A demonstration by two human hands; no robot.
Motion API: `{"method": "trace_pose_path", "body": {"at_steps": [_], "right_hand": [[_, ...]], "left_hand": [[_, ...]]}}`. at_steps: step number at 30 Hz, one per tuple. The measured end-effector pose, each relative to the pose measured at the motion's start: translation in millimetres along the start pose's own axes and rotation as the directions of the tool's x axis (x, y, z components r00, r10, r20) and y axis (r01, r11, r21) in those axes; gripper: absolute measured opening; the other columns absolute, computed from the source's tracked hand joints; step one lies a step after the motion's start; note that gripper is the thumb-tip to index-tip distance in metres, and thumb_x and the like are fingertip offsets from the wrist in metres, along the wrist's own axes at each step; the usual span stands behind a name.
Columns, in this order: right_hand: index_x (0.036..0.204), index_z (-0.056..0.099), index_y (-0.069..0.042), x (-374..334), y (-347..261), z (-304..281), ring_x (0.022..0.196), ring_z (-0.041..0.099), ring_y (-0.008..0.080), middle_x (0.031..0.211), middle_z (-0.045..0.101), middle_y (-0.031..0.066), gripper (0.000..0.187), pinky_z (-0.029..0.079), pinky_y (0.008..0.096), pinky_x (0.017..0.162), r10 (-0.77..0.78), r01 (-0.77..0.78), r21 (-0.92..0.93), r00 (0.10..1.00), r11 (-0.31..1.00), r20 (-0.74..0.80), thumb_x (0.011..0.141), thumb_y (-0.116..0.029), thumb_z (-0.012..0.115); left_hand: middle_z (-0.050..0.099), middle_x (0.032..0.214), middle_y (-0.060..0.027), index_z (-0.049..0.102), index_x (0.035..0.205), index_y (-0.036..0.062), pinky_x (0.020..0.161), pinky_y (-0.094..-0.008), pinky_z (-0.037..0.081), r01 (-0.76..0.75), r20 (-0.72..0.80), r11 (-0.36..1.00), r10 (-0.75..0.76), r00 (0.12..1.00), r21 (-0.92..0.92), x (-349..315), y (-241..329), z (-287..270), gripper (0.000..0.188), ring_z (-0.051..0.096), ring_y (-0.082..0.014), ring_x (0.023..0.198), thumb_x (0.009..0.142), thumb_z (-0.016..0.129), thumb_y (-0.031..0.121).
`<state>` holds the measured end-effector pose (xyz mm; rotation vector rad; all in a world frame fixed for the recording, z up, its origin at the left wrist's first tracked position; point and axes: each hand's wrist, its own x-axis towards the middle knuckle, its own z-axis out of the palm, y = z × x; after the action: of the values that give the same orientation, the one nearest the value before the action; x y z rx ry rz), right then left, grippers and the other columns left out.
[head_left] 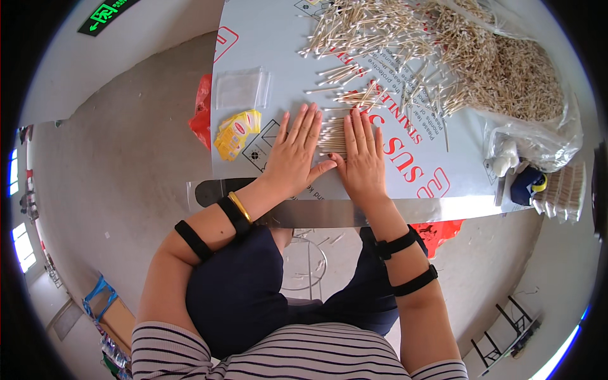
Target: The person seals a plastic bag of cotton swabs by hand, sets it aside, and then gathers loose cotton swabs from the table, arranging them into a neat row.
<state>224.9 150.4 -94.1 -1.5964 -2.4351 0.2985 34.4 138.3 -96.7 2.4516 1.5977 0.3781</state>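
A small row of cotton swabs [332, 136] lies side by side on the metal-topped table [405, 126], between my two hands. My left hand [294, 149] rests flat at the row's left end, its fingers stretched out and pointing away from me. On the other side, my right hand [364, 152] lies flat over the right ends of the swabs, fingers extended. The two thumbs point toward each other near the row's close edge. Just beyond my fingertips are more loose swabs [361, 97], and a large scattered heap of swabs [367, 28] spreads behind them.
A big clear plastic bag [573, 120] full of swabs lies at the far right. Clear small bags [239, 88] and yellow labels [237, 133] sit at the left. A dark blue tape dispenser [524, 187] and packed bundles [560, 196] are at the right edge. Below stands a stool [310, 266].
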Motion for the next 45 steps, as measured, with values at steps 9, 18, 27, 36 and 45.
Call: {"method": "trace_pose_path", "body": {"at_steps": [9,18,27,36,45], "right_hand": [[0.159,0.026,-0.005,3.2,0.7,1.6,0.155,0.021,0.0282,0.166,0.026,0.0122,0.080,0.015,0.0514,0.125,-0.002,0.002,-0.022,1.000,1.000,0.000,0.098,-0.050,0.053],[0.160,0.024,-0.005,2.4,-1.7,6.9,0.156,0.017,0.0278,0.168,0.021,0.0123,0.080,0.014,0.0502,0.126,0.015,-0.015,-0.088,1.000,0.996,0.010,0.099,-0.049,0.052],[0.160,0.024,-0.004,-1.4,-6.2,4.4,0.155,0.016,0.0338,0.168,0.018,0.0172,0.082,0.013,0.0530,0.125,0.010,-0.009,-0.051,1.000,0.999,0.009,0.099,-0.053,0.051],[0.160,0.025,-0.007,-2.5,-6.7,3.0,0.155,0.016,0.0344,0.168,0.017,0.0176,0.082,0.013,0.0538,0.125,0.017,-0.015,-0.069,0.999,0.998,0.037,0.098,-0.049,0.055],[0.161,0.023,-0.008,-3.2,-7.3,4.8,0.154,0.018,0.0341,0.168,0.017,0.0167,0.083,0.013,0.0539,0.125,0.024,-0.024,-0.014,1.000,1.000,0.015,0.097,-0.048,0.057]], "left_hand": [[0.021,0.165,-0.0246,0.021,0.156,-0.0095,0.125,-0.0554,0.009,-0.009,0.018,0.998,0.008,1.000,0.059,5.1,3.9,2.3,0.097,0.016,-0.0358,0.155,0.098,0.037,0.067],[0.021,0.164,-0.0268,0.019,0.156,-0.0096,0.125,-0.0555,0.009,-0.047,-0.031,0.995,0.044,0.999,-0.085,7.5,9.4,6.9,0.100,0.017,-0.0379,0.154,0.096,0.041,0.067],[0.021,0.167,-0.0162,0.025,0.161,0.0118,0.123,-0.0584,0.011,-0.108,0.110,0.994,0.104,0.989,0.030,-6.6,4.7,-10.4,0.086,0.018,-0.0334,0.155,0.097,0.044,0.065],[0.022,0.167,-0.0154,0.027,0.159,0.0044,0.124,-0.0578,0.011,-0.077,0.073,0.997,0.077,0.994,-0.001,-6.7,1.7,-6.6,0.085,0.018,-0.0311,0.155,0.099,0.042,0.062],[0.022,0.165,-0.0218,0.029,0.154,-0.0079,0.124,-0.0560,0.011,-0.024,0.006,1.000,0.024,1.000,0.004,-8.1,-1.4,-4.9,0.092,0.016,-0.0334,0.155,0.098,0.042,0.064]]}}
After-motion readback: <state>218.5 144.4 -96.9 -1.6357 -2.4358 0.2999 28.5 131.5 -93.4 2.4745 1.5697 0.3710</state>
